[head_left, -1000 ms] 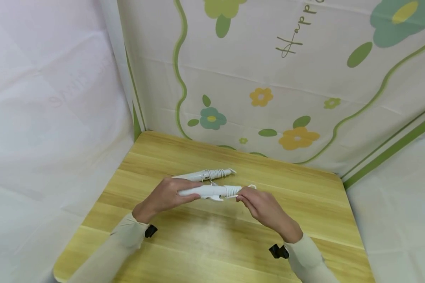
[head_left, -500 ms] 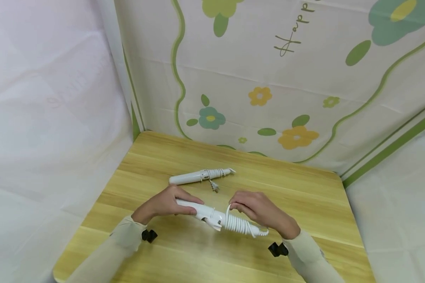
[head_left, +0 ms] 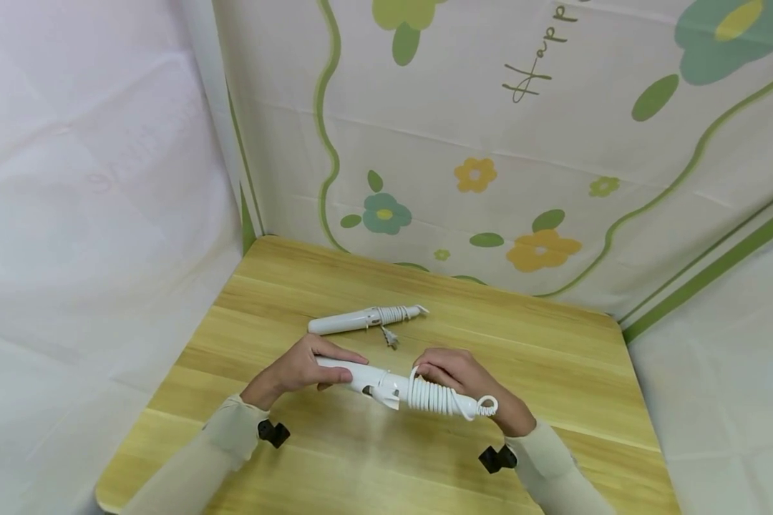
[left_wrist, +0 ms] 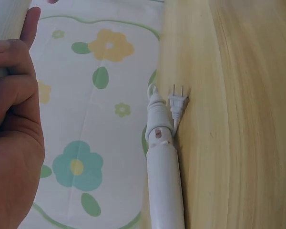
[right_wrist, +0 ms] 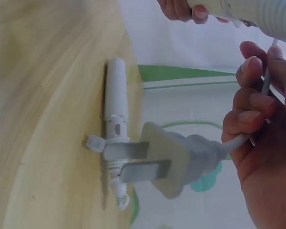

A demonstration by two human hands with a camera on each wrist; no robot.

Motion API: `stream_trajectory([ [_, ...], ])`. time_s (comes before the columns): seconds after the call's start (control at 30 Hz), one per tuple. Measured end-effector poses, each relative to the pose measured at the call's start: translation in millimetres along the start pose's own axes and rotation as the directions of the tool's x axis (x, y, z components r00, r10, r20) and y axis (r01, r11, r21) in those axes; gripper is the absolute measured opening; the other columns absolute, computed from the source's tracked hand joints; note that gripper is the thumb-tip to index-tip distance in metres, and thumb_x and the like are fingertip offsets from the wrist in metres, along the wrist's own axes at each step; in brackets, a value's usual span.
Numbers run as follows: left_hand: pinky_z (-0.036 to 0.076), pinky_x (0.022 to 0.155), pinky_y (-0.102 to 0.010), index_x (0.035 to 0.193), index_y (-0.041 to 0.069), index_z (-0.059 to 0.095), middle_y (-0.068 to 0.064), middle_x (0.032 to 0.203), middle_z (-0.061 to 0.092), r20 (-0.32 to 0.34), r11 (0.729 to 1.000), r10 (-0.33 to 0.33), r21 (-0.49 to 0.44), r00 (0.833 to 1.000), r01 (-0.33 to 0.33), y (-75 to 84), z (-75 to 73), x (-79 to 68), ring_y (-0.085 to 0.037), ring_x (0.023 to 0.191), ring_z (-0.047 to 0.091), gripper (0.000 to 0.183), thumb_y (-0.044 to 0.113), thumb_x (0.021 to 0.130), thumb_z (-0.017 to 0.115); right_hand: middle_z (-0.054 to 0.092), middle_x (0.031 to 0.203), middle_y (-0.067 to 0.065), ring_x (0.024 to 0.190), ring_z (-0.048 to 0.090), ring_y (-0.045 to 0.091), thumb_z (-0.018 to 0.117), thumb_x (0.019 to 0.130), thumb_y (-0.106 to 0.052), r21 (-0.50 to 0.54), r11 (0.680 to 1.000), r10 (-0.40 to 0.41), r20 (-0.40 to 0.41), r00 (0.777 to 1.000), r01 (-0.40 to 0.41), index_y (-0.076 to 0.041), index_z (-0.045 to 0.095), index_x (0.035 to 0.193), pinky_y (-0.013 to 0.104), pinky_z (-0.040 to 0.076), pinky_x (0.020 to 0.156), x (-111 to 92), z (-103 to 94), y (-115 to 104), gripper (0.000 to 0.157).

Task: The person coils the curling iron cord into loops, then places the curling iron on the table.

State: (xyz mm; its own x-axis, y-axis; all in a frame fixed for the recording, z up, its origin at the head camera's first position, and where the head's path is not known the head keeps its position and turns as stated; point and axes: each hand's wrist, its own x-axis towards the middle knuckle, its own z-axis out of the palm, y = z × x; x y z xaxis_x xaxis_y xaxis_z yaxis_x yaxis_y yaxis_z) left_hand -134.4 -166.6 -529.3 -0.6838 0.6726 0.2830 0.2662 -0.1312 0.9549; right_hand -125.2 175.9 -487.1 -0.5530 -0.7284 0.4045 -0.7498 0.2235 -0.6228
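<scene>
My left hand (head_left: 303, 372) grips the smooth barrel of a white curling iron (head_left: 361, 377), held across in front of me. Its lever (head_left: 386, 395) sticks out toward me midway along. White cord (head_left: 434, 397) is wound in several turns around the handle end, which finishes in a coiled loop. Behind the handle, my right hand (head_left: 454, 372) pinches the cord. In the right wrist view, that cord (right_wrist: 266, 81) runs across my curled fingers, and the two-pin plug (right_wrist: 169, 160) hangs from it in front of the lens.
A second white curling iron (head_left: 341, 323) lies on the wooden table (head_left: 283, 279) farther back, its cord wound round the handle. Its plug (head_left: 389, 337) rests beside it. A flowered cloth (head_left: 425, 129) rises behind the table, and white cloth (head_left: 103, 214) hangs on the left.
The held curling iron has come nearer to me and its handle end has swung into view. My right hand has moved from that end to the inner turns, pinching a raised loop of cord.
</scene>
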Motion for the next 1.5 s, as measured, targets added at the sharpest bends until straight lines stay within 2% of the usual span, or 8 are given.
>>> stream_trajectory([
  [0.27, 0.043, 0.046, -0.023, 0.125, -0.014, 0.074, -0.024, 0.107, 0.081, -0.084, 0.999, -0.021, -0.029, 0.996, 0.019, 3.0, 9.0, 4.4, -0.006, 0.05, 0.048, 0.028, -0.002, 0.1, 0.075, 0.067, 0.083, 0.007, 0.071, 0.053, 0.001, 0.052, 0.106, 0.015, 0.203, 0.979, 0.021, -0.073, 0.997, -0.006, -0.006, 0.071, 0.109, 0.021, 0.052, 0.061, -7.4, 15.1, 5.6, 0.028],
  [0.37, 0.042, 0.046, -0.025, 0.125, -0.013, 0.075, -0.015, 0.107, 0.083, -0.132, 1.0, -0.022, -0.025, 0.991, 0.019, 2.4, 12.0, 6.6, -0.004, 0.051, 0.048, 0.027, -0.002, 0.1, 0.075, 0.063, 0.081, 0.011, 0.064, 0.051, 0.005, 0.05, 0.104, 0.019, 0.283, 0.956, 0.103, -0.095, 0.99, -0.072, 0.0, 0.07, 0.115, 0.022, 0.05, 0.054, -10.4, 20.4, 6.1, 0.029],
  [0.57, 0.041, 0.044, -0.031, 0.125, -0.011, 0.076, 0.008, 0.088, 0.081, -0.199, 0.999, -0.042, 0.005, 0.979, 0.044, 3.9, 16.3, 9.7, -0.016, 0.048, 0.044, 0.028, -0.001, 0.098, 0.078, 0.053, 0.072, 0.015, 0.056, 0.042, 0.002, 0.052, 0.113, 0.001, 0.354, 0.878, 0.372, -0.077, 0.925, -0.323, -0.003, 0.068, 0.108, 0.024, 0.042, 0.048, -14.5, 27.6, 3.3, 0.017],
  [0.77, 0.043, 0.044, -0.03, 0.123, -0.01, 0.078, 0.008, 0.069, 0.074, -0.271, 0.998, -0.037, 0.043, 0.962, 0.051, 5.5, 18.0, 10.3, -0.01, 0.048, 0.047, 0.028, 0.0, 0.097, 0.08, 0.049, 0.064, 0.014, 0.053, 0.038, 0.002, 0.042, 0.118, -0.007, 0.397, 0.847, 0.417, -0.085, 0.905, -0.353, 0.0, 0.061, 0.09, 0.026, 0.037, 0.047, -13.7, 35.9, 6.1, 0.035],
  [1.0, 0.046, 0.045, -0.022, 0.124, 0.003, 0.082, -0.006, 0.073, 0.078, -0.35, 0.988, -0.017, 0.141, 0.936, 0.071, 3.7, 19.4, 12.1, -0.002, 0.05, 0.05, 0.029, 0.006, 0.095, 0.085, 0.058, 0.079, 0.018, 0.053, 0.035, 0.001, 0.037, 0.121, -0.013, 0.525, 0.755, 0.501, -0.077, 0.862, -0.392, 0.007, 0.059, 0.097, 0.025, 0.032, 0.046, -13.0, 47.6, 7.3, 0.038],
  [1.23, 0.063, 0.074, -0.027, 0.121, 0.006, 0.084, -0.013, 0.119, 0.082, -0.409, 0.96, 0.1, 0.281, 0.907, 0.021, 3.5, 22.4, 14.7, -0.011, 0.097, 0.076, 0.03, 0.005, 0.091, 0.088, 0.059, 0.073, 0.01, 0.051, 0.043, 0.002, 0.041, 0.121, -0.021, 0.385, 0.767, 0.575, -0.058, 0.816, -0.513, 0.0, 0.068, 0.099, 0.024, 0.043, 0.047, -11.4, 48.6, 1.1, 0.041],
  [1.37, 0.064, 0.07, -0.029, 0.121, 0.01, 0.085, -0.016, 0.121, 0.082, -0.466, 0.952, 0.077, 0.298, 0.881, 0.074, 3.8, 21.2, 13.3, -0.014, 0.094, 0.076, 0.03, 0.009, 0.092, 0.089, 0.064, 0.08, 0.012, 0.055, 0.048, 0.003, 0.045, 0.12, -0.023, 0.306, 0.793, 0.56, -0.027, 0.828, -0.526, -0.005, 0.071, 0.113, 0.026, 0.047, 0.048, -12.3, 47.1, -2.8, 0.032],
  [1.5, 0.061, 0.067, -0.026, 0.121, 0.012, 0.085, -0.013, 0.117, 0.083, -0.496, 0.94, 0.081, 0.327, 0.865, 0.1, 2.4, 18.7, 11.5, -0.011, 0.088, 0.074, 0.03, 0.011, 0.091, 0.09, 0.065, 0.078, 0.01, 0.054, 0.048, 0.001, 0.05, 0.118, -0.022, 0.222, 0.837, 0.517, -0.022, 0.856, -0.5, -0.01, 0.071, 0.111, 0.023, 0.045, 0.046, -12.7, 44.7, -7.1, 0.026],
])
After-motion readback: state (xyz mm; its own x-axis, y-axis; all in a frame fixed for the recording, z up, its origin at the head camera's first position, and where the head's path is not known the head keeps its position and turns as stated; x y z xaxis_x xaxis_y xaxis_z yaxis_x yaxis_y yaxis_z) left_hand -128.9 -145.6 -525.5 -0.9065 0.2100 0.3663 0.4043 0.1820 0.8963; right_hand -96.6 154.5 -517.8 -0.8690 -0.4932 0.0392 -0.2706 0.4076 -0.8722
